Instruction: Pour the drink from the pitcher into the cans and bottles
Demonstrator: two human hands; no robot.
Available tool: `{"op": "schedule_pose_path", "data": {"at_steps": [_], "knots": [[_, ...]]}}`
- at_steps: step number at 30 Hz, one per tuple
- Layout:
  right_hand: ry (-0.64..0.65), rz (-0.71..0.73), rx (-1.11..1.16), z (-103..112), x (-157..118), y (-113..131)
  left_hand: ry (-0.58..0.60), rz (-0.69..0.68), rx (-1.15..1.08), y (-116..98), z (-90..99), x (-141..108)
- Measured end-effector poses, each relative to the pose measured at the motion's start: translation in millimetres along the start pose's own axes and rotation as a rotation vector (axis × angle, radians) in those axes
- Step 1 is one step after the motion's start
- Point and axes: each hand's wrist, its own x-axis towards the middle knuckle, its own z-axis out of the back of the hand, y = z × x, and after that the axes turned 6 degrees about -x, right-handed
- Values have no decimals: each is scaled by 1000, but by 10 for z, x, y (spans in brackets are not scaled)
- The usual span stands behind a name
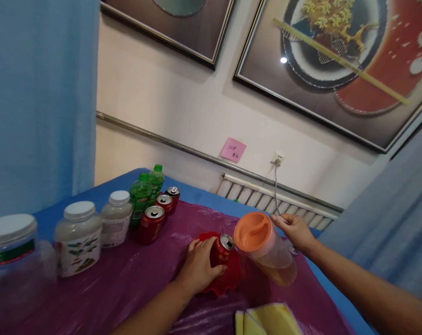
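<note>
Fingers of my left hand (201,266) wrap round a red can (221,250) with an opened top, which stands on a red scalloped dish (232,274). Just to the right, my right hand (295,231) grips the handle side of a clear pitcher (277,260) with an orange lid (253,231). The pitcher leans, its lid toward the can and its base to the lower right, and some yellowish liquid shows inside. The pitcher's lid is close beside the can's rim.
Red cans (152,225), green bottles (140,197) and white-lidded jars (78,239) stand in a row on the left. A yellow cloth (268,320) lies at the front of the purple sheet (127,288). Behind are a radiator (248,197) and a socket (277,159) with a cord.
</note>
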Motion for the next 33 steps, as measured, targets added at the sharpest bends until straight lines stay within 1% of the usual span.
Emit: {"op": "schedule_pose_path", "data": {"at_steps": [9,16,22,33], "knots": [[-8,-8,28,5,-6,-32,-3,-5,2,19,-5,3],[1,-3,7,15,-18,25,-5,-20,-8,15,-9,-2],[-26,12,1,7,-21,43,7,-6,-9,1,1,-2],[2,-10,35,14,-14,18,-17,-22,-3,16,-6,-6]]}}
